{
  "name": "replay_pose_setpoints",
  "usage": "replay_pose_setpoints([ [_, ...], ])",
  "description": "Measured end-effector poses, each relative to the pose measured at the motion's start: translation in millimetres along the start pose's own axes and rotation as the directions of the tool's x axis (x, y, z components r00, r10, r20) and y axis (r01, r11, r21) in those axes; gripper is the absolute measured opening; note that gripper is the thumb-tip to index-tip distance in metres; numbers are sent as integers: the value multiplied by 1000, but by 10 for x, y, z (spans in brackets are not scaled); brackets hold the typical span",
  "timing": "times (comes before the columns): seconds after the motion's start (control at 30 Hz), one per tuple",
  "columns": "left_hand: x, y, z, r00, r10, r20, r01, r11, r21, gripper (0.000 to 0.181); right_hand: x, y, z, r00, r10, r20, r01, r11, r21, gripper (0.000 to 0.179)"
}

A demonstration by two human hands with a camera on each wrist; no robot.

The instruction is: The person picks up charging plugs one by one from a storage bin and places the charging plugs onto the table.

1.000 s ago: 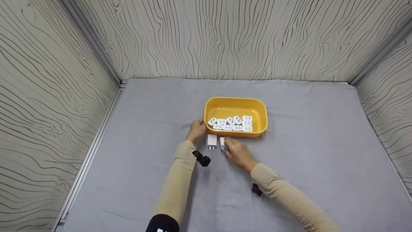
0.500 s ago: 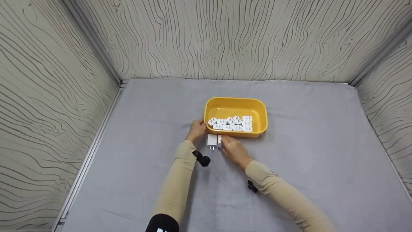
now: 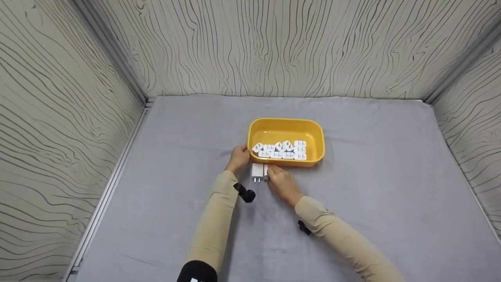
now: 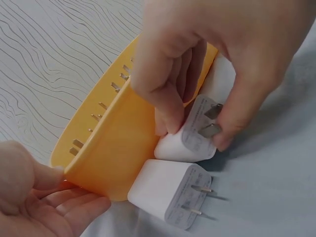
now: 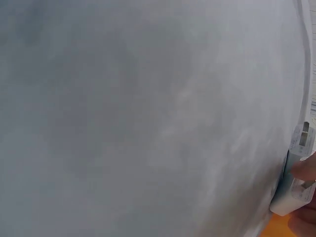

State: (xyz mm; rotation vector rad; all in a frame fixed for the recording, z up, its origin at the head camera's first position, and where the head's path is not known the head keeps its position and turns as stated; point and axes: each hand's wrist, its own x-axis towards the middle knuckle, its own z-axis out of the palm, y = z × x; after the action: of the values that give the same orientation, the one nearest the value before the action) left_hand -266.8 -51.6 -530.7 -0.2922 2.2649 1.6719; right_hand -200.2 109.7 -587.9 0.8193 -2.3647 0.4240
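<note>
Right hand (image 4: 239,37) pinches white adapter (image 4: 174,147) beside second adapter (image 4: 160,185); left hand (image 4: 39,210) grips yellow tray (image 4: 116,153).

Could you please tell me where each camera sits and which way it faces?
Head: worn on the head, facing forward and down over the yellow bin and gray cloth; left hand, right hand and sleeves show.
Left wrist: worn there, facing the bin's side and two white chargers; both hands show.
Right wrist: worn there, facing mostly cloth; right-hand fingers show at the right edge.
The head and left wrist views share the bin, chargers and both hands.
</note>
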Motion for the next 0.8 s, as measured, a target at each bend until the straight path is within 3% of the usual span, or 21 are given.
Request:
replay_pose_setpoints([
  [0.3,-6,-21,15,1000,0,-15,0,1000,-12,39,-68,-36,-68,994,7,110,-3,999,-38,17],
  [0.8,28,-29,10,1000,-20,-10,20,1000,8,40,-52,-43,-100,991,35,127,-37,999,11,20],
])
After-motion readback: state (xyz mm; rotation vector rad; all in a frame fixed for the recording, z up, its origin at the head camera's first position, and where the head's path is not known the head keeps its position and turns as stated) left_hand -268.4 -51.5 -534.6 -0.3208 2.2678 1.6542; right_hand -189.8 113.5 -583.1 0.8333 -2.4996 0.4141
